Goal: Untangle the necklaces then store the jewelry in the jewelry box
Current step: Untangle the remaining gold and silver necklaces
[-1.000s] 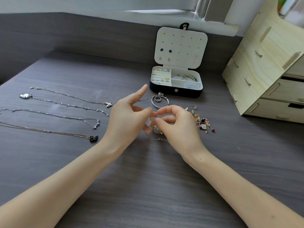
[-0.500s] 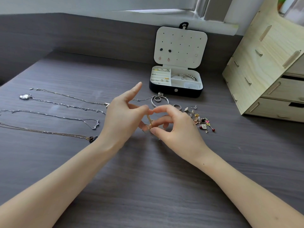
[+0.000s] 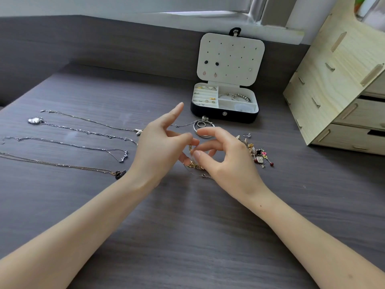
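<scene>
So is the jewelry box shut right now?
No, the jewelry box is open: its white lid stands upright at the back, so you can see inside.

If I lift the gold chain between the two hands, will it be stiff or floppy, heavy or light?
Probably floppy: the gold chain bends and bunches where the left hand and right hand pinch it. Likely very light, since its links look thin. It may snag the silver chain lying close by it.
</scene>
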A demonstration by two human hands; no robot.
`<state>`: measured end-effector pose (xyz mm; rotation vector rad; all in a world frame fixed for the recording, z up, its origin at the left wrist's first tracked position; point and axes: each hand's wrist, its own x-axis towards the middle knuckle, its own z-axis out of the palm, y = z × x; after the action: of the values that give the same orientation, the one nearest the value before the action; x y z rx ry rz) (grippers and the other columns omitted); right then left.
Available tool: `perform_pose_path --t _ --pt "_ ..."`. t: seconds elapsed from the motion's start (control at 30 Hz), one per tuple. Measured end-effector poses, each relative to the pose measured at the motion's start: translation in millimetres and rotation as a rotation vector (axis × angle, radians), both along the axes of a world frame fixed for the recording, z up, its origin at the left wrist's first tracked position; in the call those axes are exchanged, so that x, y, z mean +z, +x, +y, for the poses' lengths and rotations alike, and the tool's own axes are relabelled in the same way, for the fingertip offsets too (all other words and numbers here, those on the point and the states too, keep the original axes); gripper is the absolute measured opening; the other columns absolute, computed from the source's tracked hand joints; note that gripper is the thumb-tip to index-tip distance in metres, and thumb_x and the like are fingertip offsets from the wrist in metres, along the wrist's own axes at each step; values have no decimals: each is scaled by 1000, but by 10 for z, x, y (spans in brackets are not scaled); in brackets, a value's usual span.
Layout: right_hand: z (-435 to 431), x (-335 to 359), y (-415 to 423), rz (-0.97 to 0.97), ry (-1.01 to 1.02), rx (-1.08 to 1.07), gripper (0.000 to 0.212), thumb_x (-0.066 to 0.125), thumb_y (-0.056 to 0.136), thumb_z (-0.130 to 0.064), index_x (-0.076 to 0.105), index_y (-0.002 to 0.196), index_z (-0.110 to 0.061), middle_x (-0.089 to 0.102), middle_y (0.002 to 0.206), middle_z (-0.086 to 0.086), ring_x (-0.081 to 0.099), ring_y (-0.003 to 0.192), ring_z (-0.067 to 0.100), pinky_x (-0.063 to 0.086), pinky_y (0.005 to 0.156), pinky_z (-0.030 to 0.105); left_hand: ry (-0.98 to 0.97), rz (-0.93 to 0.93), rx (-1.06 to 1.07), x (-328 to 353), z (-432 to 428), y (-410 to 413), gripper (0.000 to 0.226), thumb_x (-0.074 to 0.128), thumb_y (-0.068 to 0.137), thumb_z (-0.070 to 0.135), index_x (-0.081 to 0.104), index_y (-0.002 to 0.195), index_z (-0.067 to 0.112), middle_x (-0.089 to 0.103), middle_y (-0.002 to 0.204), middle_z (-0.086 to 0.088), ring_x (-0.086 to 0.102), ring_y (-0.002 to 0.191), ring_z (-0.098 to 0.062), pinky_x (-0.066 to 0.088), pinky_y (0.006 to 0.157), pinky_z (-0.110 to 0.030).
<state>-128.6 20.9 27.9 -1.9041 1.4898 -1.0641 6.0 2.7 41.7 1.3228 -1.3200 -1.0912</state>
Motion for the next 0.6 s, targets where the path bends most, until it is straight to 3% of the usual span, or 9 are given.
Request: perform_pose_path --t 0.1,0.27,0.4,0.6 --pt "-20 7 38 -104 75 -25 33 71 79 -23 56 107 -31 70 77 -16 60 79 8 45 82 22 -7 -12 0 10 8 -1 68 60 82 3 42 137 39 73 71 3 58 40 -15 51 74 -19" --pt "-25 65 25 -387 196 14 28 68 80 -4 57 102 -19 68 69 -4 62 77 14 46 78 27 -7 -16 -3 12 2 3 68 60 82 3 42 137 39 73 70 5 57 39 -14 50 78 -21" --pt "-63 182 -61 -567 291 41 27 59 82 6 57 97 -16 62 66 -7 58 67 2 44 67 12 24 19 -15 -4 -10 15 69 59 81 1 41 139 35 74 72 3 48 35 -13 48 56 -16" --pt "-89 232 -107 -674 411 78 26 51 84 12 55 98 -11 58 65 -1 57 65 14 52 74 31 39 37 -18 3 -9 18 67 60 83 3 41 139 35 74 74 4 45 34 -11 45 53 -11"
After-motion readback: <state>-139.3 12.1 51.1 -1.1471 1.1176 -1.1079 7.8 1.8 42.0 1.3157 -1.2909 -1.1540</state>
